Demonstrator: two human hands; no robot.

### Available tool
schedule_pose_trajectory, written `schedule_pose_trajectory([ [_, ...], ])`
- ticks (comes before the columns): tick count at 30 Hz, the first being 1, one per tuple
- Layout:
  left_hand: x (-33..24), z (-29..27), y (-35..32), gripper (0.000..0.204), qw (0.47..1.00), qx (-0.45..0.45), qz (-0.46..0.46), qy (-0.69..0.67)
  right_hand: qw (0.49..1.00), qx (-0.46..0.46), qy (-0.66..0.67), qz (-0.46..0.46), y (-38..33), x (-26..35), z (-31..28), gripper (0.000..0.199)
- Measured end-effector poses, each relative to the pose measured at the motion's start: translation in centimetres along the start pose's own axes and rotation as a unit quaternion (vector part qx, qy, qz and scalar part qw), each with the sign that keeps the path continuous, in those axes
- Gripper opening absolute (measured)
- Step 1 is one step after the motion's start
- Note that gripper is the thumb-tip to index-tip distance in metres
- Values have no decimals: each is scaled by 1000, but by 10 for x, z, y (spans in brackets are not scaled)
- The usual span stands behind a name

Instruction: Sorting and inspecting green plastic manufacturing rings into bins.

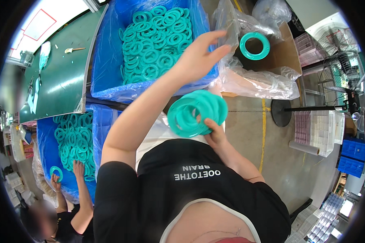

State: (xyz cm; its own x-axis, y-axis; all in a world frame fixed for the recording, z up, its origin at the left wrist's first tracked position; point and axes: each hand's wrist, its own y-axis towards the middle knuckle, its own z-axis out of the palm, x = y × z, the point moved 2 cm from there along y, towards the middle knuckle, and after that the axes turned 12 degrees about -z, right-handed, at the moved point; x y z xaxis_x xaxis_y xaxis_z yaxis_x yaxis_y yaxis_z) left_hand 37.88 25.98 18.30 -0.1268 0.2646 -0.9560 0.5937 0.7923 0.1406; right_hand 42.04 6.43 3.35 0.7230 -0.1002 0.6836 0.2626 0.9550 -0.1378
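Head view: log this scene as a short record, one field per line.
Left hand: fingers spread, nothing seen in it
Right hand: gripping a stack of green rings
Single ring: at the carton's opening, apart from the left hand; airborne or resting, cannot tell
Carton: open, plastic-lined
Upper bin: blue, many rings inside
Lower bin: blue, more rings
Co-worker's hand: holding one ring at the lower bin

Bright, tabletop point(67, 83) glare, bent edges, perhaps soft
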Motion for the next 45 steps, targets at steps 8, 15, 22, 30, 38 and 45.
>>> schedule_pose_trajectory([
  [8, 99, -23, -154, 19, 957, 7, -271, -108, 996, -53, 2, -66, 23, 29, -12, 45],
  [15, 81, -23, -173, 23, 896, 82, -344, -267, 992, -38, -102, -70, 20, 28, 8, 46],
  [22, 95, -16, -174, 22, 919, 37, -338, -202, 981, -58, -135, -124, 8, 31, 17, 57],
  [30, 110, -42, -190, 83, 560, 164, -312, -750, 961, -130, -186, -157, 6, 30, 22, 61],
  [38, 102, -44, -202, 87, 586, 340, -134, -723, 984, -14, -145, -103, 4, 35, 29, 36],
  [45, 118, -53, -196, 38, 767, 91, -294, -563, 983, 13, -149, -105, 10, 27, 42, 38],
])
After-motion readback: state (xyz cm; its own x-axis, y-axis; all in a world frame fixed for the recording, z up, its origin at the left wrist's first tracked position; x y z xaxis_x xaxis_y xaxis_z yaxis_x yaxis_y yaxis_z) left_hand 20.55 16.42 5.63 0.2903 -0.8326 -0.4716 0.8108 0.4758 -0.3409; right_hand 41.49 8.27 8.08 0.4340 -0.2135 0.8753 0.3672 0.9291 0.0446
